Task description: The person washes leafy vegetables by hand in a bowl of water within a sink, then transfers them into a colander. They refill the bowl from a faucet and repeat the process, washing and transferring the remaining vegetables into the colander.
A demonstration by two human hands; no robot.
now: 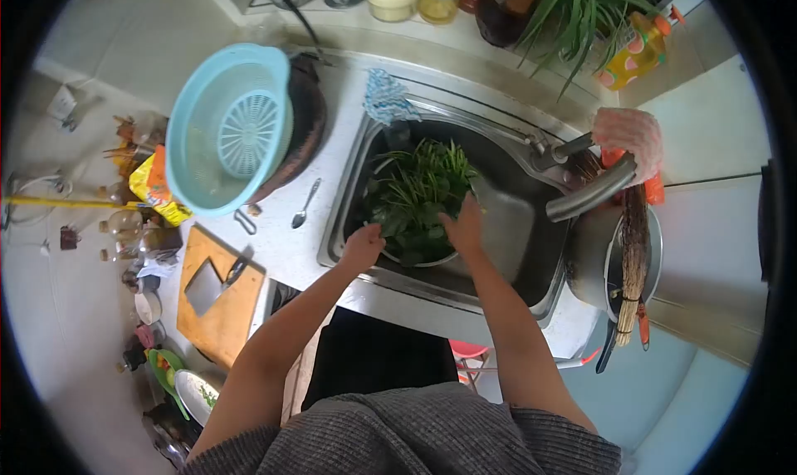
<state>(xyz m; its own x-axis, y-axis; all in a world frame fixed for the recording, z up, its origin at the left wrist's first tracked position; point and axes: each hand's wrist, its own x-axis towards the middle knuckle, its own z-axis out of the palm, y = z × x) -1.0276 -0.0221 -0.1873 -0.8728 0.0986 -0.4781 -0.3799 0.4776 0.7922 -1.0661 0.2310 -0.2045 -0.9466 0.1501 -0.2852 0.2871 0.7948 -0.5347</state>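
A heap of leafy greens point(419, 197), with long thin stems on top and broad dark leaves below, sits in a round basin whose pale rim point(432, 263) shows at the near side. The basin stands in the left part of the steel sink point(519, 217). At the heap's near left edge, my left hand point(364, 247) is closed with its fingers curled in against the leaves; what they grip is hidden. On the right side of the heap, my right hand point(465, 226) touches the greens, its thumb apart from its fingers.
A blue colander point(237, 134) rests on a dark pot left of the sink. Below it lie a spoon point(306, 203) and a cutting board point(207, 330) with a cleaver point(206, 288). The faucet point(594, 188) and a large pot point(591, 263) with a twig brush point(633, 267) are at right.
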